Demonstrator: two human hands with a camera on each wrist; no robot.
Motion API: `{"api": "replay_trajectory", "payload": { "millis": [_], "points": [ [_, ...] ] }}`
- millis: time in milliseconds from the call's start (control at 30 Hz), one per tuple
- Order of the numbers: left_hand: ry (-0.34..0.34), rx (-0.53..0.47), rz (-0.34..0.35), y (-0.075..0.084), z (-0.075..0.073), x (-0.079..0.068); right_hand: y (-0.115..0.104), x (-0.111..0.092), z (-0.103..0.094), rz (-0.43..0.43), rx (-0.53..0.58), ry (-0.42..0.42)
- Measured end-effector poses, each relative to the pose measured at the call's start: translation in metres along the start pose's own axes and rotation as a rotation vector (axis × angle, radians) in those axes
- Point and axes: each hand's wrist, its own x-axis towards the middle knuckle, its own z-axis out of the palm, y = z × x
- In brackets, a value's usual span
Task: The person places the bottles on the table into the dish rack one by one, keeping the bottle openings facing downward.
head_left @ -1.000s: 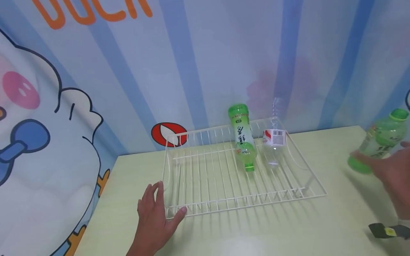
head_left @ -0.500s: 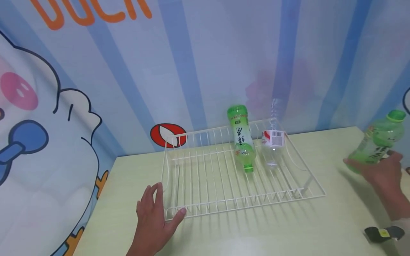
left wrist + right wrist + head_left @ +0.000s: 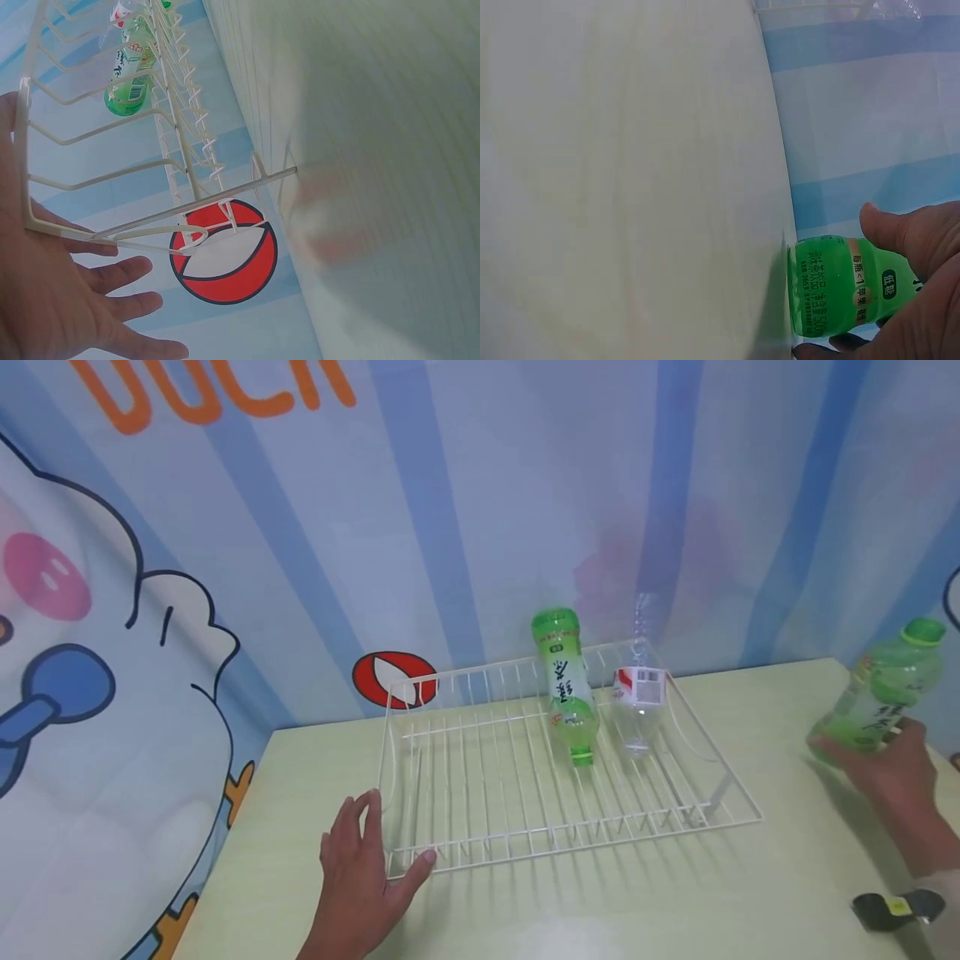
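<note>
My right hand (image 3: 892, 777) grips the lower part of a green tea bottle (image 3: 885, 685) standing upright at the table's right side. In the right wrist view, thumb and fingers lie around the bottle, its base at the table surface. My left hand (image 3: 356, 868) rests at the front left corner of a white wire dish rack (image 3: 600, 845). Its fingers are extended and spread along the wires in the left wrist view. Inside the rack, a second green tea bottle (image 3: 567, 681) leans upside down, cap low. Right of it, a clear plastic bottle (image 3: 639, 693) also leans cap down.
The rack stands on a pale yellow table (image 3: 600, 918) close to the wall. Behind it hangs a blue striped cloth (image 3: 510, 527) with cartoon prints. A dark band (image 3: 896, 910) circles the right wrist.
My right hand and its green tea bottle have shifted slightly left in the head view, the hand settling lower around the bottle. The left hand and the rack stay in place.
</note>
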Motion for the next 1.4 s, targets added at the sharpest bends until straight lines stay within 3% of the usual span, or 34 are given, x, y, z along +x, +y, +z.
{"api": "replay_trajectory", "payload": {
  "millis": [367,900,1400],
  "points": [
    [0.012,0.001,0.013,-0.001,0.001,0.0,0.006,0.002,0.002,-0.033,-0.024,0.038],
    [0.02,0.015,0.023,-0.002,0.001,0.001,-0.005,0.0,-0.002,-0.062,-0.002,0.021],
    [0.002,0.025,0.011,0.0,-0.001,0.001,-0.02,-0.005,-0.006,-0.115,-0.052,0.028]
  ]
}}
